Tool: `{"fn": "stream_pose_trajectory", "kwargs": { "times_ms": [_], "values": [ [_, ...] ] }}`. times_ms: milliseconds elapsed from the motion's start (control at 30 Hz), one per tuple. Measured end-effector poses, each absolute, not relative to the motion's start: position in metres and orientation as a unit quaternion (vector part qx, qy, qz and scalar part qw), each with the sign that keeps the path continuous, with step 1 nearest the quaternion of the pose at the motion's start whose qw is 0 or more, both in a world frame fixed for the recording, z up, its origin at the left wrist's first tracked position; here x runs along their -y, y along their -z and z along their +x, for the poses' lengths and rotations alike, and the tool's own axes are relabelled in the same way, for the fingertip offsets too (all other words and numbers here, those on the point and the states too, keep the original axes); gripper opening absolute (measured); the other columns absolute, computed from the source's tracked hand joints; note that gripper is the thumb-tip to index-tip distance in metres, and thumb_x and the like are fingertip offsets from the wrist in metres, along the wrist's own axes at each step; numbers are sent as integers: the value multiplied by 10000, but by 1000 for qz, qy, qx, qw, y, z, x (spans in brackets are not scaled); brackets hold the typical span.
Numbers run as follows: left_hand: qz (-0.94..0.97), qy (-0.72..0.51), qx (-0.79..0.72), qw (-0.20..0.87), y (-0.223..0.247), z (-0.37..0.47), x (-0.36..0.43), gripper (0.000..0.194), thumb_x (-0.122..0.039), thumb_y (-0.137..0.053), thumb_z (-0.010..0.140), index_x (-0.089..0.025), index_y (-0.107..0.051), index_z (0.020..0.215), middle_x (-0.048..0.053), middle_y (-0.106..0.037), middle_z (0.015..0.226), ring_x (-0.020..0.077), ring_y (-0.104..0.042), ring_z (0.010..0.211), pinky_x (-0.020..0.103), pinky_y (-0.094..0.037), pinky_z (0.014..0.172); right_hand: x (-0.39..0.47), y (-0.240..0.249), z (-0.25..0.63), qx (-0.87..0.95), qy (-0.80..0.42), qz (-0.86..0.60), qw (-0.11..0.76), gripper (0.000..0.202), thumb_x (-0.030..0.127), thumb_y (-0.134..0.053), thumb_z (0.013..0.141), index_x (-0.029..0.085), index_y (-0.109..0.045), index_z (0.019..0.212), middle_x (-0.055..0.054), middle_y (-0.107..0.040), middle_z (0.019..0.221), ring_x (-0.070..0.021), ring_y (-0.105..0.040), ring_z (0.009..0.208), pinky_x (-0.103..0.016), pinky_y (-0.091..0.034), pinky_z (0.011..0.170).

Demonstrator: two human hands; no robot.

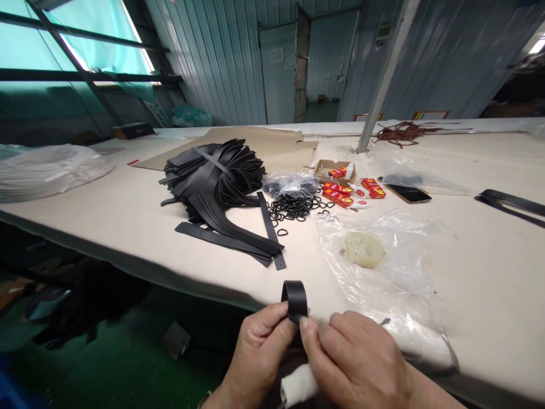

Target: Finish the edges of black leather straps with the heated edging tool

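Note:
A black leather strap (297,296), bent into a loop, stands up between my two hands at the table's front edge. My left hand (260,347) pinches the loop's lower left side between thumb and fingers. My right hand (360,355) is closed at the loop's lower right, its thumb and finger pressed against the strap's bottom. Under the right hand shows a white, rounded piece (299,385) that I cannot identify. The strap's lower ends are hidden by my fingers. Ahead lie a bundle of black straps (213,176), a single strap (271,233) and black D-rings (292,207).
Red-and-yellow small boxes (338,196) lie by an open carton (324,166). A yellowish block (364,250) rests on a plastic bag (409,272). Behind are a phone (406,192), a metal post (385,79) and brown cords (402,133). White wrapped material (51,167) sits left.

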State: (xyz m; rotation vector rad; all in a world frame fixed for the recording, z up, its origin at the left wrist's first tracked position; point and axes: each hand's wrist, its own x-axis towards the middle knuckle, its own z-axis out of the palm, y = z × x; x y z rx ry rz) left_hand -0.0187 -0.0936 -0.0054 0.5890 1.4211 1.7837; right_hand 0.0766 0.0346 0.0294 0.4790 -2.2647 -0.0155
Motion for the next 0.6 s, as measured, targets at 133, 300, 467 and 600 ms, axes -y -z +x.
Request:
{"fn": "stream_pose_trajectory", "kwargs": {
  "times_ms": [133,300,467,600],
  "values": [
    [238,-689,-572,376,1,-18,92,170,-270,-599,821,-181,-710,915,8,-681,748,142,-570,713,205,-439,664,-32,-13,78,900,-256,26,352,176,140,-397,893,99,-568,900,-45,-589,635,-142,-543,526,-242,-408,472],
    [211,-703,-527,429,-2,-14,86,166,-229,-531,856,-126,-660,870,31,-666,712,150,-585,681,271,-456,739,-29,-12,75,753,-612,-218,101,233,378,-499,856,165,-542,774,-1,-569,633,-136,-550,606,-216,-419,560],
    [174,-723,-508,434,-3,-9,85,99,-189,-533,843,-156,-502,931,14,-655,699,147,-598,685,277,-450,738,-29,-11,69,656,-711,-242,75,316,458,-579,798,156,-526,724,18,-533,559,-107,-465,537,-212,-345,526],
    [166,-726,-508,434,-4,-6,87,130,-181,-527,843,-179,-413,906,0,-654,671,139,-608,673,277,-448,737,-26,-10,68,607,-749,-260,50,333,465,-601,781,154,-508,707,24,-532,536,-57,-329,419,-204,-247,441]
  ]
}}
